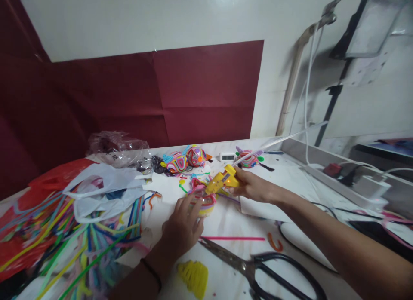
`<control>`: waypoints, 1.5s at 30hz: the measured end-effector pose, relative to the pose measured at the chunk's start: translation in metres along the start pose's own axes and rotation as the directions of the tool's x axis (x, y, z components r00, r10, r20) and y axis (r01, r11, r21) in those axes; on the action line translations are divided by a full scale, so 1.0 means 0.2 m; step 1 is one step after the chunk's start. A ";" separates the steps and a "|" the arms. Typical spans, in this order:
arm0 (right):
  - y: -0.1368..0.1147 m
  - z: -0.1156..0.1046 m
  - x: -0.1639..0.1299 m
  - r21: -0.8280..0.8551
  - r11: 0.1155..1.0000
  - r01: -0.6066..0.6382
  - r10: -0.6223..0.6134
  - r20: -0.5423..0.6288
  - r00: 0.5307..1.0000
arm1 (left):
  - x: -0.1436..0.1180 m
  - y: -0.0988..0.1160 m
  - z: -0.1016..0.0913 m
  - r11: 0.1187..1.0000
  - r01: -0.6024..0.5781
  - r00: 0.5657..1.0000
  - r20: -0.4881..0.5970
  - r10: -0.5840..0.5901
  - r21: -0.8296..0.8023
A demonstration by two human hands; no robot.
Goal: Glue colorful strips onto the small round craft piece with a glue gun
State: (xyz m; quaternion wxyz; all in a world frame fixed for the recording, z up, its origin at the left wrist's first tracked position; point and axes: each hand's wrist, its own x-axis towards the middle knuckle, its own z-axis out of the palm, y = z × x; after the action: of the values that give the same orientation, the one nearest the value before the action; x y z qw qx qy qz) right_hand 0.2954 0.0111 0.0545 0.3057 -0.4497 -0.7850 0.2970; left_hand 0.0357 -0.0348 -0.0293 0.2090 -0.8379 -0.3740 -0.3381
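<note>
Near the middle of the table (232, 222), the left hand (182, 227) cups a small round ornament (204, 202) wound from coloured fuzzy wire, fingers spread over its near side. The right hand (254, 187) is wrapped around the grip of a yellow glue gun (222, 179), whose nozzle points down at the ornament's top. The ornament looks light and soft, easily crushed or unwound, so it is best held low by its sides. The gun is rigid, and its tip is likely hot. Black scissors (258, 265) lie toward the near edge.
</note>
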 end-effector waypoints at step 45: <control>-0.05 -0.01 -0.07 0.318 0.937 -0.147 0.138 0.050 0.989 | 0.00 -0.01 0.00 0.999 -0.033 0.999 -0.002 0.033 0.028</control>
State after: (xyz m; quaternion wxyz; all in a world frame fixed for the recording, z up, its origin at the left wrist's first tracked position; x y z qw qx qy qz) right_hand 0.2980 -0.0042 0.0606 0.3419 -0.4454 -0.6957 0.4480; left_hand 0.0344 -0.0337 -0.0283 0.2267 -0.8406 -0.3645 -0.3304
